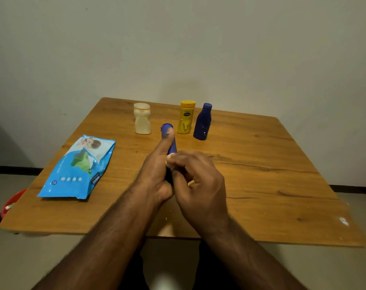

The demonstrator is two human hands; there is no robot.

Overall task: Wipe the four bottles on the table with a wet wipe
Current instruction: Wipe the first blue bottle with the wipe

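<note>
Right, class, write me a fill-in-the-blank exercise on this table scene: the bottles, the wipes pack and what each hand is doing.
1. The left hand holds a small ____ bottle, its thumb lying along the side.
2. The right hand pinches a white ____ against that bottle.
3. The yellow bottle stands between the white bottle and the dark ____ bottle.
4. The blue wipes pack lies on the table's ____ side.

Missing words: blue; wipe; blue; left

The desk (251, 164) is honey-brown with dark wood grain. On it stand a creamy white bottle (142, 119), a yellow bottle (186, 118) with a dark blue label, and a deep blue bottle (203, 122). The held bottle (171, 143) is blue too. The wipes pack (77, 167) is sky blue, printed with white and green.
</note>
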